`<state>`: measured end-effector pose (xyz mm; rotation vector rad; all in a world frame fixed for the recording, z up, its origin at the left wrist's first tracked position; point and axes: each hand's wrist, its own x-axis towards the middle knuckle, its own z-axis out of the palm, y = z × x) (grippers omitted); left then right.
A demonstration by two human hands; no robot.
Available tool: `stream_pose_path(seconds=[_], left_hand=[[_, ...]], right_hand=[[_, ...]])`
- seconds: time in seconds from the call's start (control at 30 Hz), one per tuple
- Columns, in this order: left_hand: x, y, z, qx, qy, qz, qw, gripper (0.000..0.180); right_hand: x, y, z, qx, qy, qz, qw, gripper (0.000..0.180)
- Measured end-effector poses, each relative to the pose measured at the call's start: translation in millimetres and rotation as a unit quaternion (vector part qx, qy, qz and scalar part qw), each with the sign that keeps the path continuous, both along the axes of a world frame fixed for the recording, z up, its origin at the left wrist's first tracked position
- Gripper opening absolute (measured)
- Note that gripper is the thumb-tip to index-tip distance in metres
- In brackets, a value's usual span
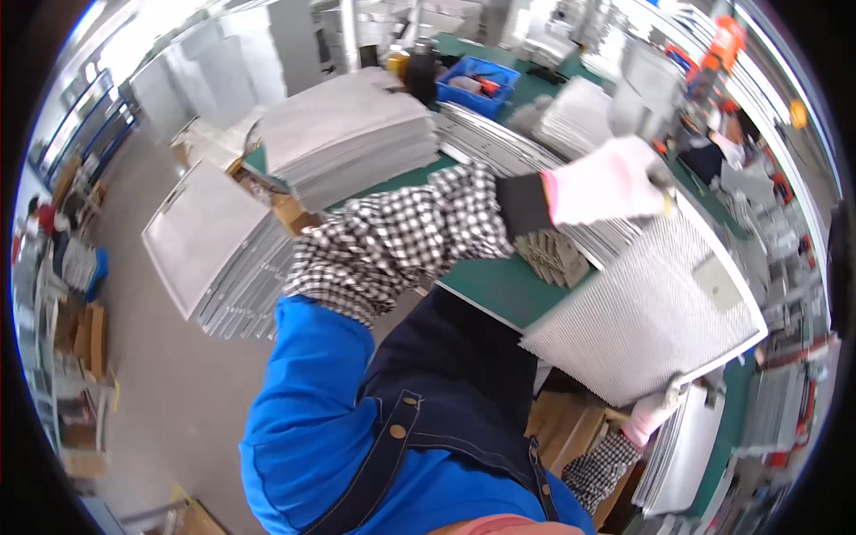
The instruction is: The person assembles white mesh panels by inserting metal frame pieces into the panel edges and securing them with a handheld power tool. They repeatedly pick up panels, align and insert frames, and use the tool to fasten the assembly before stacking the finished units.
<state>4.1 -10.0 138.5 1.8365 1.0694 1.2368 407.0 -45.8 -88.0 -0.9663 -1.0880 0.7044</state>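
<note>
My left hand (615, 183), in a white and pink glove with dark fingertips, reaches across to the right. Its fingers close on the far corner of a silver ribbed panel (642, 303) with a pale metal frame edge. Lower right, my right hand (651, 417), gloved too, grips the panel's near edge. The panel is tilted between both hands, above the green worktable (499, 285). A pale square patch shows on its right part. Beside my right hand stands a stack of framed panels (682, 450). Beige slotted pieces (553, 257) lie below my left wrist.
A tall stack of flat grey sheets (348, 125) stands at the back left, with framed panels (209, 232) stacked nearer. Long metal strips (499, 138) lie along the table. Behind them sit a blue bin (477, 85) and more sheets (580, 116). A cardboard box (562, 423) is near my body.
</note>
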Motion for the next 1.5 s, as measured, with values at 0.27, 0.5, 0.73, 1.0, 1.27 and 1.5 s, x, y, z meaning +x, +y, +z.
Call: stream_pose_path(seconds=[0.27,0.5,0.73,1.0,1.27,1.5], left_hand=[[10.1,11.6,-13.5,0.034,-0.121,-0.033,0.992,0.036],[-4.3,-13.0,-70.1,-0.072,-0.039,0.069,0.994,0.032],[-10.2,-27.7,-99.0,-0.122,-0.155,-0.002,0.980,0.038],[-28.6,-28.6,-127.1,-0.165,-0.104,0.004,0.981,0.035],[-27.5,-66.7,-166.9,-0.224,-0.201,-0.049,0.952,0.034],[-40.0,-75.7,-178.9,-0.231,-0.075,-0.002,0.970,0.032]], right_hand=[[-78.4,-20.2,30.0,-0.021,0.132,0.086,0.987,0.043],[-100.2,-13.2,32.6,-0.012,0.179,0.087,0.980,0.038],[-108.2,-15.4,45.3,-0.050,0.159,0.157,0.973,0.047],[-122.3,-26.8,48.0,-0.043,0.119,0.111,0.986,0.047],[-110.7,-11.5,37.5,-0.100,0.117,0.023,0.988,0.048],[-120.5,-17.8,45.3,-0.125,0.129,-0.001,0.984,0.050]])
